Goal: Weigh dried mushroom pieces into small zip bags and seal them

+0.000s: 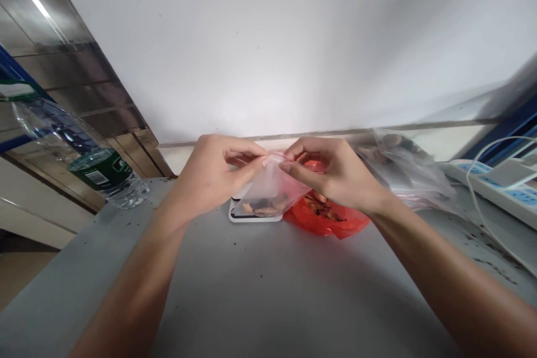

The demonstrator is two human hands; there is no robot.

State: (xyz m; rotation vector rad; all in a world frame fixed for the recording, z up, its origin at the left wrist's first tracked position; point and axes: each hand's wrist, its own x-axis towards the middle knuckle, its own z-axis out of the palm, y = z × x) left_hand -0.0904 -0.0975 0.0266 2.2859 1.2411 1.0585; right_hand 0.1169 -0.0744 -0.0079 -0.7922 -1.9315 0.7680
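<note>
A small clear plastic bag [271, 185] with a reddish top edge hangs between my hands, with brown pieces in its lower part. My left hand [218, 170] pinches the top edge from the left, thumb against fingers. From the right, my right hand [325, 170] pinches the same edge close by. Behind and below the bag lies a flat white device with dark parts [255, 219], partly hidden by it. A red plastic bag [331, 227] holding brown dried pieces sits open under my right hand.
On the left stands a tilted clear bottle with a green label [100, 170]. Filled clear bags [413, 170] lie at the right back, near a white power strip [512, 193] and cable. Dark crumbs dot the grey table [251, 302], and a white wall rises behind.
</note>
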